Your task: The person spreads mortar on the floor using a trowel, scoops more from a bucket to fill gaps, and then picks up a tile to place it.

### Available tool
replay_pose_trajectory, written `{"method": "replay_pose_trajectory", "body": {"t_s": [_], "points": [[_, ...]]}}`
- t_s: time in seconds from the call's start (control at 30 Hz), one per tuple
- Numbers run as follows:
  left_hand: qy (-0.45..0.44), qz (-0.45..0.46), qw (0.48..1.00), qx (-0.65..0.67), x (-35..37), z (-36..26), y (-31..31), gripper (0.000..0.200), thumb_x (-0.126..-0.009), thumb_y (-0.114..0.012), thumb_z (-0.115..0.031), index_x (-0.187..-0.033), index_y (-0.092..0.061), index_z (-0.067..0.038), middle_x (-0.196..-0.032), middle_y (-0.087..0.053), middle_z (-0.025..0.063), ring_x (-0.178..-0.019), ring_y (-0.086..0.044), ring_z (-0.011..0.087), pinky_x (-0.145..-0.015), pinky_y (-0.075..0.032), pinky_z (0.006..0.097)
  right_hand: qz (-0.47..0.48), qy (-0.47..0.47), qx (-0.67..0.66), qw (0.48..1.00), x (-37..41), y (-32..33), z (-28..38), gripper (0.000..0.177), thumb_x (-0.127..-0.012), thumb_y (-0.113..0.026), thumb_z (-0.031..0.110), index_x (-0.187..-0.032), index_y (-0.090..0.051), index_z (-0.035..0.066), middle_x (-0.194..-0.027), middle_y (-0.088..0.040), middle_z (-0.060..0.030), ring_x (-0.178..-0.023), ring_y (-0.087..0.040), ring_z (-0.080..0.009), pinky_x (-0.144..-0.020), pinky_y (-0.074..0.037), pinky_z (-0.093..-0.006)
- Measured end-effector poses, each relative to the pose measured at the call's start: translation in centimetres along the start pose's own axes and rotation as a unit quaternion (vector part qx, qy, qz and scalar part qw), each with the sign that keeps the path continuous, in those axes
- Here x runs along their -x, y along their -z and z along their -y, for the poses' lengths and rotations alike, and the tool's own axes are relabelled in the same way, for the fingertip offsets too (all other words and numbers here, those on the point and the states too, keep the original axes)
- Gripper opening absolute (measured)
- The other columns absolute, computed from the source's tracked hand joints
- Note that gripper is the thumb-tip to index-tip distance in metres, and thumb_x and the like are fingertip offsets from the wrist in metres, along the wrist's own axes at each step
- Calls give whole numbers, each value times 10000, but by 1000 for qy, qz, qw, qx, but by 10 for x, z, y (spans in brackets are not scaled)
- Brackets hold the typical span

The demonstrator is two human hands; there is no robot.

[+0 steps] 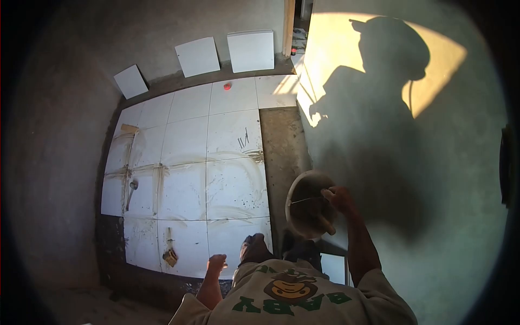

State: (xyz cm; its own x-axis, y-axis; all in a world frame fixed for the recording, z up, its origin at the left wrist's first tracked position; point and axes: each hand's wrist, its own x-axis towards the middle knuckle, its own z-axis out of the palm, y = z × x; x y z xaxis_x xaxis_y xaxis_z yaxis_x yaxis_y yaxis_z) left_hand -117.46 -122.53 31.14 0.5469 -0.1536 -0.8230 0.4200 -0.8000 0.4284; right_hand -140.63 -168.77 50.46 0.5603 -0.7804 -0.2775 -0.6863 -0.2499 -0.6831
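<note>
My right hand (338, 199) is closed on the thin wire handle of a round bucket (292, 214), which hangs at my right beside the wall. A light-coloured stub, like a tool's handle, sticks out of the bucket; what else it contains is too dark to make out. Low over the front tiles, my left hand (216, 263) has its fingers curled in, and nothing shows in it. Left of that hand, a brush-like tool (170, 255) smeared with brown lies on the white floor tiles (184, 192). Farther left lies a mallet-like tool (131, 189).
Three groups of white tiles (251, 51) lean against the far wall. A red round object (227, 86) and several thin dark rods (244, 140) lie on the tiled floor. A strip of bare floor (284, 141) runs along the right wall. A doorway stands at the back.
</note>
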Motion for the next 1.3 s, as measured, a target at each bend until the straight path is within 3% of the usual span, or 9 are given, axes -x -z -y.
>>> {"method": "replay_pose_trajectory", "body": {"t_s": [0.1,0.23,0.53,0.6,0.63,0.77,0.9,1.17,1.3], "points": [[-169,22,984,57,-15,-47,-55,382,-823,-640,-314,-991,-654,29,-920,-682,104,-786,-681,185,-685,-540,327,55,-43,-30,997,-70,13,4,345,-830,-616,340,-733,-686,17,-611,-622,-125,-600,-630,-223,-622,-485,-377],[-165,24,980,107,-36,-115,-72,377,-835,-622,-327,-1034,-634,-7,-889,-635,50,-732,-652,144,-531,-447,246,61,-1,-4,998,-171,10,-14,351,-830,-614,342,-741,-690,11,-618,-635,-108,-572,-627,-197,-617,-495,-362],[129,-59,990,20,-133,-226,-62,242,-872,-531,-234,-784,-641,-37,-739,-660,54,-624,-677,166,-450,-470,301,141,-36,98,984,-448,4,-4,373,-822,-607,368,-810,-704,9,-717,-672,-164,-711,-677,-300,-732,-509,-416],[180,-8,983,-23,-146,-278,-63,289,-862,-562,-303,-1020,-605,-65,-964,-668,67,-777,-678,199,-608,-478,374,158,0,76,984,-502,-11,-20,338,-840,-613,316,-835,-674,-16,-685,-646,-114,-609,-634,-176,-612,-510,-336],[173,-53,983,28,-156,-315,-65,325,-857,-573,-335,-931,-648,-27,-776,-673,75,-699,-670,164,-570,-543,330,167,-8,71,983,-520,-20,-31,338,-840,-613,316,-835,-674,-16,-685,-646,-114,-609,-634,-176,-612,-510,-336],[-161,-62,980,-97,-187,-486,-20,412,-860,-602,-283,-1133,-616,25,-870,-685,96,-848,-654,161,-747,-516,294,284,22,159,945,-601,-68,-72,341,-816,-612,306,-912,-671,-16,-854,-673,-193,-803,-666,-304,-750,-512,-396],[-249,-155,955,33,-158,-640,28,385,-885,-584,-226,-1158,-593,44,-930,-687,107,-838,-651,160,-781,-504,285,268,12,229,936,-690,-110,-108,334,-780,-610,260,-980,-670,0,-982,-655,-249,-964,-639,-381,-849,-490,-437],[-96,-253,942,-200,-205,-608,22,436,-815,-604,-367,-1098,-655,-39,-996,-689,172,-959,-666,292,-850,-506,375,309,-105,230,917,-815,-119,-82,418,-790,-535,167,-1177,-610,30,-1223,-578,-230,-1149,-564,-346,-984,-442,-449],[-62,-148,963,-214,-222,-646,-12,445,-794,-638,-363,-1100,-654,-40,-1039,-684,170,-1000,-657,300,-880,-504,376,318,-168,209,909,-833,-121,-87,484,-784,-536,148,-1254,-560,36,-1311,-524,-220,-1226,-511,-335,-1016,-421,-432]]}}
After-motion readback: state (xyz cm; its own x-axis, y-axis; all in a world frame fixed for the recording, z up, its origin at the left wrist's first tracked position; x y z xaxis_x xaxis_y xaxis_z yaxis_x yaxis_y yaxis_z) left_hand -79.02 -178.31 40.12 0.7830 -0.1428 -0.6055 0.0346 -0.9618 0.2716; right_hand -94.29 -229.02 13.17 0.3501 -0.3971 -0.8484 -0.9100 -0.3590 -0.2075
